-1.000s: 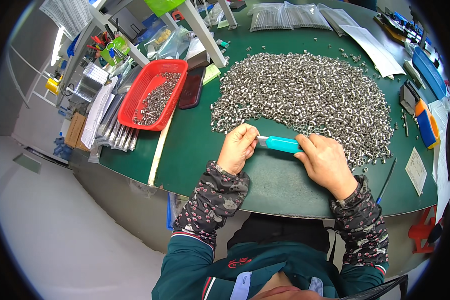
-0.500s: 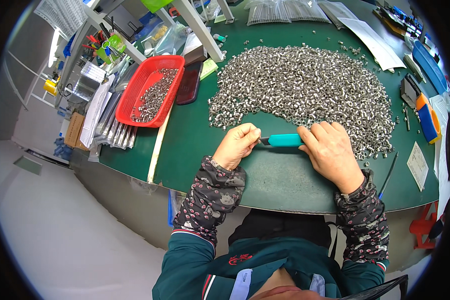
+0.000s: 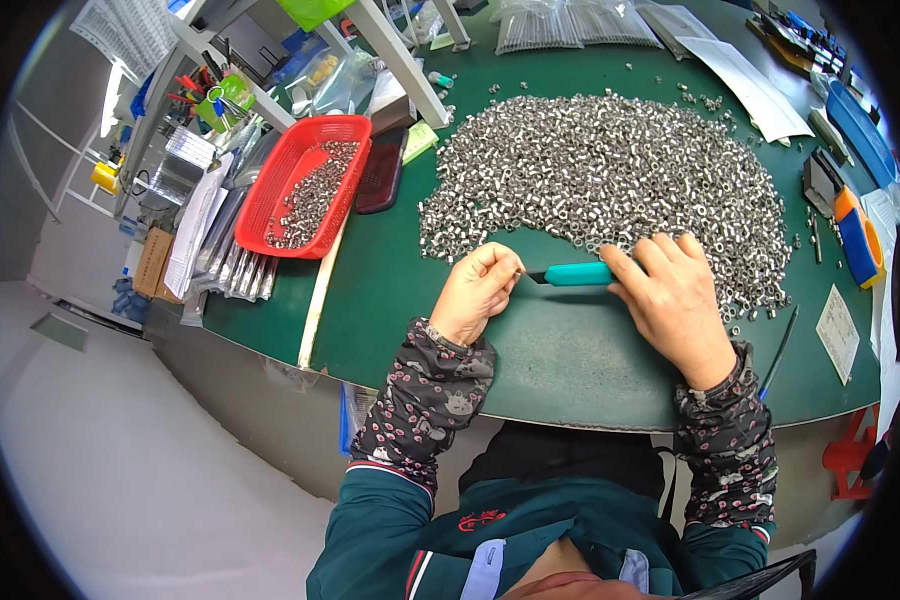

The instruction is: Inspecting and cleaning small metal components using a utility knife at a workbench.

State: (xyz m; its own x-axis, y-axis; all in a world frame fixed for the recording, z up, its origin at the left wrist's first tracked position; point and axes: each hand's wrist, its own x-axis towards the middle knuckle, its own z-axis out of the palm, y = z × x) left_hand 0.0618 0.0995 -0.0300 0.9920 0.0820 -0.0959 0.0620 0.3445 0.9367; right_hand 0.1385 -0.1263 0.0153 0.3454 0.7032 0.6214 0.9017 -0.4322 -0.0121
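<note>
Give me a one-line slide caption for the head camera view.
Right hand points a teal-handled tool at the pinching left hand near heaped metal rings on a green table.

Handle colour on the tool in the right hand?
Teal, the handle; it shows best in the head view, the only one.

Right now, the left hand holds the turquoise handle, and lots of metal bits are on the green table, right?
Wrong hand: in the head view, the right hand holds the turquoise handle. Lots of metal bits are on the green table.
</note>
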